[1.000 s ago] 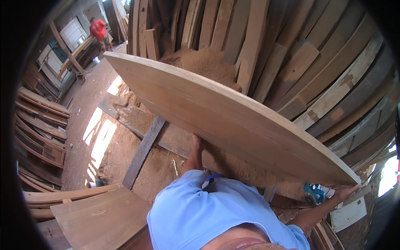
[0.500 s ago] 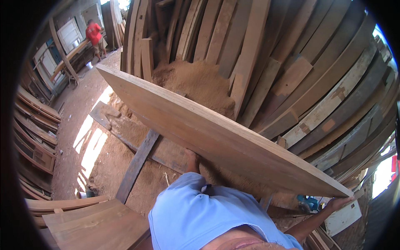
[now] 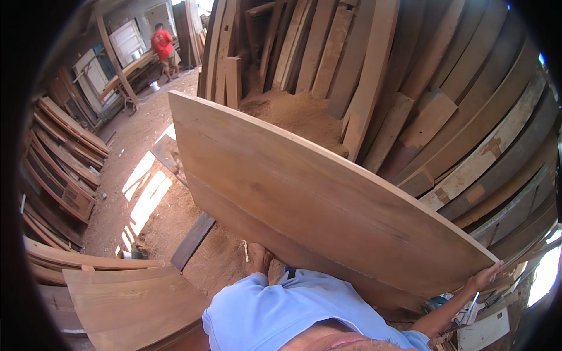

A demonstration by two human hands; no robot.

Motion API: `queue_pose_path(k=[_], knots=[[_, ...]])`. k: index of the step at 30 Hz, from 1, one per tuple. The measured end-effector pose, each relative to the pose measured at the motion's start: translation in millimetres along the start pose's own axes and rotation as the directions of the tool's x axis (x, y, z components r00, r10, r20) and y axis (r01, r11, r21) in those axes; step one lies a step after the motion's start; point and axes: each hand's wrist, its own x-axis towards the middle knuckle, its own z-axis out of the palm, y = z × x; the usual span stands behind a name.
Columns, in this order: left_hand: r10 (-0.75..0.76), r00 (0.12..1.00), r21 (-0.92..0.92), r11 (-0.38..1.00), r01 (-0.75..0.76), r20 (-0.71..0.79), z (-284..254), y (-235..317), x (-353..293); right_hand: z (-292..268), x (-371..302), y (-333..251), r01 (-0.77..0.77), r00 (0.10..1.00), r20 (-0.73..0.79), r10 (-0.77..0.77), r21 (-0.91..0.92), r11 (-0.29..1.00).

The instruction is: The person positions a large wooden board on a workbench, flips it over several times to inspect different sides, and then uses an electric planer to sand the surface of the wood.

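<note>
A wide wooden panel (image 3: 316, 193), joined along a lengthwise seam, stands tilted up in front of me, its broad face toward me. My left hand (image 3: 260, 257) is closed at its lower edge, left of my body; the fingertips are partly hidden. At the panel's right end, my right hand (image 3: 486, 276) is closed around the corner, arm stretched out. Under the panel's left part a dark wooden bar (image 3: 193, 241) slants across the sawdust. The far end of a worn board (image 3: 168, 153) sticks out behind the panel.
Long planks (image 3: 374, 76) lean in rows ahead and to the right, beside a sawdust heap (image 3: 298, 117). Another flat panel (image 3: 129, 298) lies at the near left. Stacked wooden frames (image 3: 67, 169) line the left side. A person in red (image 3: 163, 45) works at a far bench.
The panel has tipped, so more of its broad face shows. My left hand has moved nearer with its lower edge, and my right hand has risen slightly at the corner.
</note>
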Motion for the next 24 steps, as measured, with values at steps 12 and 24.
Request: queue_pose_path(k=[12,24], knots=[[0.065,0.962,0.187,0.982,-0.015,-0.267,-75,33,-35,81,38,184,0.186,0.89,0.438,0.13,-0.608,0.772],[-0.088,0.966,0.496,0.845,0.201,-0.241,-89,68,-56,21,3,351,-0.055,0.853,0.29,0.433,-0.776,0.628]])
